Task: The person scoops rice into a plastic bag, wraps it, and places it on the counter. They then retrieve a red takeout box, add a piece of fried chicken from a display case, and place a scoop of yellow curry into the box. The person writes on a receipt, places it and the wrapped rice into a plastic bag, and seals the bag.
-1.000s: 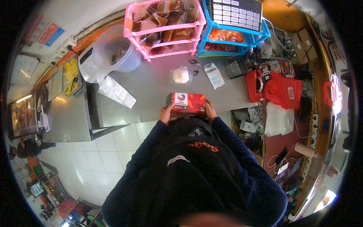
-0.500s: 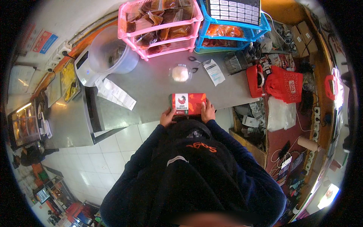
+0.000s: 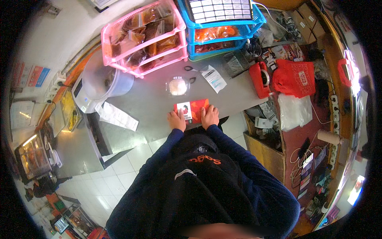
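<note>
A red-and-orange cardboard box (image 3: 196, 107) with a white printed panel lies at the near edge of the steel table (image 3: 159, 104). My left hand (image 3: 176, 120) holds its left end, fingers bent over the white panel. At the right end, my right hand (image 3: 210, 117) grips the side with its fingertips on top. The undersides of both hands are hidden. Just beyond the box sits a clear plastic container (image 3: 178, 86) with a white rounded portion inside, perhaps rice. Dark-handled scissors (image 3: 190, 68) and a printed paper slip (image 3: 214, 79) lie farther back.
A pink rack (image 3: 146, 51) of bagged sauces and a blue rack (image 3: 221, 46) line the back. Left stand a translucent bucket (image 3: 109, 81) and a long receipt (image 3: 116, 115). Right are a red tape dispenser (image 3: 259, 79), a red bag (image 3: 292, 77) and clear plastic bags (image 3: 294, 111).
My left hand has shifted from the box's near left corner to over its white panel. The box looks lower and tilted differently. The whole view has turned slightly, shifting the racks left.
</note>
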Available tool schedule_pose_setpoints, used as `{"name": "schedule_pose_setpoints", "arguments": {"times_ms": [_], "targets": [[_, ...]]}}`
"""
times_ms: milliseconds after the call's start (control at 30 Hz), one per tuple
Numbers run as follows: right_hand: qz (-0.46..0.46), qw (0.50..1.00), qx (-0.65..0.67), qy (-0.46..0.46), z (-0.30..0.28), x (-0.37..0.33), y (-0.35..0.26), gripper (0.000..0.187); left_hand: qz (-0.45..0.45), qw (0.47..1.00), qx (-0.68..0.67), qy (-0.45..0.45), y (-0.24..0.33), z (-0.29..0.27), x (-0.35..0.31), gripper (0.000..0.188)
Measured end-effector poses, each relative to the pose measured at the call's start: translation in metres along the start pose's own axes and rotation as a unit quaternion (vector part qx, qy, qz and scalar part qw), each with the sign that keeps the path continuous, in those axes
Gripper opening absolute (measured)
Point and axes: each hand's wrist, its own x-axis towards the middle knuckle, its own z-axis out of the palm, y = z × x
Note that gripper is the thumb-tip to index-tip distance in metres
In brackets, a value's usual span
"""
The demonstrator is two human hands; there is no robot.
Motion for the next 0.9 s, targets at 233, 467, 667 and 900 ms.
{"name": "schedule_pose_setpoints", "arguments": {"times_ms": [233, 467, 667, 900], "targets": [[0.049, 0.996, 0.067, 0.022, -0.029, 0.024, 0.03, 0.05, 0.2, 0.976, 0.086, -0.003, 0.052, 0.012, -0.021, 0.07], [0.038, 0.984, 0.146, -0.09, -0.043, 0.038, 0.04, 0.048, 0.337, 0.885, 0.116, -0.3, 0.078, -0.009, 0.005, 0.135], [-0.029, 0.99, 0.065, -0.119, -0.082, 0.101, 0.061, 0.033, 0.335, 0.918, 0.177, -0.114, 0.086, 0.025, -0.012, 0.114], [0.036, 0.964, 0.058, 0.256, -0.188, 0.229, 0.204, 0.023, 0.278, 0.941, 0.177, -0.078, 0.067, 0.055, 0.007, 0.103]]}}
